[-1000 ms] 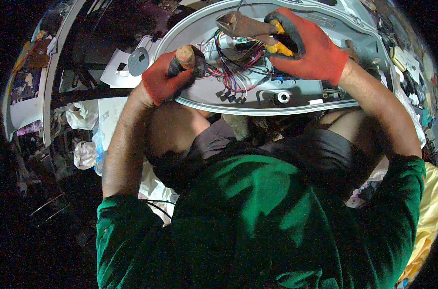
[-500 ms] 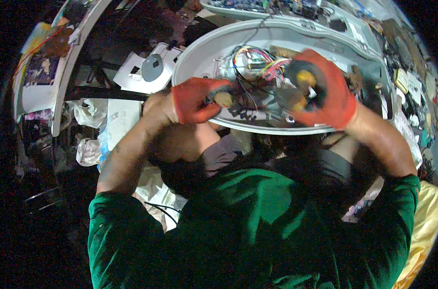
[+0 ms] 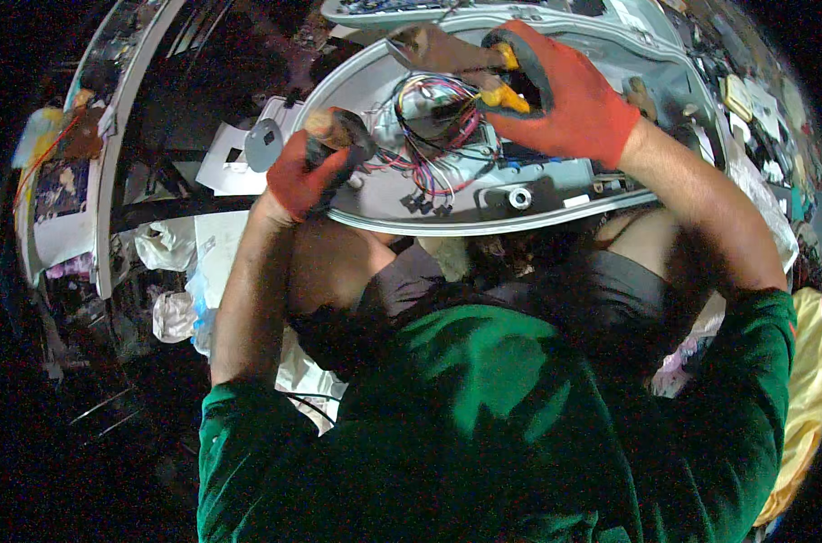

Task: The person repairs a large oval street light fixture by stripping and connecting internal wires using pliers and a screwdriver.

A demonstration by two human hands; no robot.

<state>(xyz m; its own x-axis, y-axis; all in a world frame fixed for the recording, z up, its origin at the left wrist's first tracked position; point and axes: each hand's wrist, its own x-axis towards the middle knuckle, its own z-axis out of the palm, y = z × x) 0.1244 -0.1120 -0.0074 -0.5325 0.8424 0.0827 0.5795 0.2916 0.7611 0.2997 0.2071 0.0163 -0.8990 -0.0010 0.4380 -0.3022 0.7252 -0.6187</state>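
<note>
My left hand (image 3: 307, 167), in a red glove with a dark palm, is closed at the left rim of a grey curved housing (image 3: 483, 223). Its fingers are blurred, and what they hold, if anything, cannot be made out. Coloured wires (image 3: 420, 136) lie coiled in the housing, some reaching toward that hand. Above the wires, my right hand (image 3: 560, 95), gloved alike, is wrapped round a tool with two yellow handles (image 3: 504, 96). A blurred brownish piece (image 3: 440, 50) extends left from the tool; whether it belongs to the tool is unclear. Small dark connectors (image 3: 429, 204) hang at the wire ends.
The housing rests across my knees. A white part with a grey oval (image 3: 264, 145) lies to its left, beyond crumpled white bags (image 3: 166, 244). Another grey shell (image 3: 393, 11) stands behind. Mixed scrap parts (image 3: 764, 118) are heaped at the right, above a yellow cloth (image 3: 804, 398).
My left hand has moved left to the housing's rim. My right hand has gone up and left with the yellow-handled tool, uncovering more of the wires and the housing floor.
</note>
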